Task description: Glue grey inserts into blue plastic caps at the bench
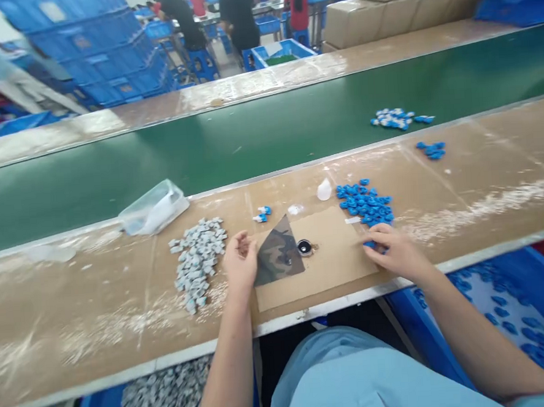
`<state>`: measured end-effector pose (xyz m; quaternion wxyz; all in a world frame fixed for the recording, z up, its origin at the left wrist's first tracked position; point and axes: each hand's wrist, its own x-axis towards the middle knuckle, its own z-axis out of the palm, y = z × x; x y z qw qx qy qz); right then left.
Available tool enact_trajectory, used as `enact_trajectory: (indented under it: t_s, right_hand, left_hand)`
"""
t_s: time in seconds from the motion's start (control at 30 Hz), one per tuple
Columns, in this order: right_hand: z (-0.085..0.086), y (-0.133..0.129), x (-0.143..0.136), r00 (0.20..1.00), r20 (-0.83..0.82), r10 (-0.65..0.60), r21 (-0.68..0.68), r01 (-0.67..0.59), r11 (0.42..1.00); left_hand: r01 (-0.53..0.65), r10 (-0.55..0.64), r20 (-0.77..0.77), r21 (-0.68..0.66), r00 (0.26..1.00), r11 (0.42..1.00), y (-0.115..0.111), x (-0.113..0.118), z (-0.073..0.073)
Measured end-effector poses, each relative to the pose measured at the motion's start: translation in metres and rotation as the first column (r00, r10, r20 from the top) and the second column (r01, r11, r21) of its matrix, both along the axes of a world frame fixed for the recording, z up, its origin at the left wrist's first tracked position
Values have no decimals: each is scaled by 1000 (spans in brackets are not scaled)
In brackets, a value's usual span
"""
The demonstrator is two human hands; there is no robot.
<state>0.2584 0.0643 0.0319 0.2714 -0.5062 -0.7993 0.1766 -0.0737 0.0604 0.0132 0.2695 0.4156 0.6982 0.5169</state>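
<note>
Bench (97, 288) is running under both your hands, green belt (250, 146) stretching beyond your fingertips on the far side. Cardboard sheet (335, 267) is lying between your hands; camouflage patch (279, 255) is covering its left part, just beside your left fingers. Grey pile (201, 251) is spreading outward of your left fingers, near but apart. Clear container (155, 207) is lying on its side, farther out past that pile. Blue pile (366, 202) is sitting just beyond your right fingertips.

Left hand (241, 257): fingers are curling inward, thumb side facing the patch. Can't tell if they're pinching anything. Right hand (392, 251): thumb and forefinger are bracketing a blue piece (370, 245) at the cardboard's right edge. Blur is hiding whether they're really gripping it.

Step, my read: you're working on one blue piece with the right hand. You're better off taking it by opposite sides, fingertips only, and keeping your knuckles off the pile so loose pieces aren't scattering. Left wrist is best staying clear of the grey pile.

Location: that blue piece is lying between right thumb and forefinger tips. Black ring fitting (304, 247) is sitting between your two hands, closer to the left fingers. Two blue-and-white pieces (262, 214) are lying just beyond your left fingertips.
</note>
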Motion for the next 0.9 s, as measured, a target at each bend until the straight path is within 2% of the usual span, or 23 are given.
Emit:
enact_trajectory:
  t_s: [0.1,0.2,0.27,0.33,0.43,0.57,0.67,0.73,0.83,0.9]
  right_hand:
    - [-5,3,-6,997,-74,8,-17,-9,1000]
    - [-6,6,-15,994,-110,-23,-86,13,996]
    - [-5,6,-22,992,-128,-9,-107,-4,994]
    - [-4,6,-29,987,-157,36,-95,-51,994]
    - [-1,5,-37,979,-183,85,-80,-101,992]
    - [0,5,-47,977,-194,89,-78,-106,991]
    - [0,8,-56,970,-201,135,-20,-142,990]
    - [0,11,-63,963,-206,174,8,-176,984]
    - [0,14,-73,954,-227,195,-12,-203,979]
    - [0,16,-78,954,-216,207,-19,-217,976]
  left_hand:
    - [-105,105,-186,10,977,994,-34,-15,-6]
    - [-252,236,-448,25,862,967,-54,-35,-6]
    - [-299,246,-571,3,783,954,-57,-46,-4]
    - [-300,205,-625,-48,753,953,-53,-54,-3]
    - [-270,145,-633,-106,761,957,-46,-59,-4]
    - [-237,141,-617,-77,774,968,-49,-57,-7]
    - [-247,217,-552,21,805,969,-57,-47,-6]
    - [-220,220,-412,49,884,974,-62,-34,-6]
    - [-72,74,-72,31,995,997,-68,-7,-6]
    - [28,-30,124,23,992,999,-69,12,-6]
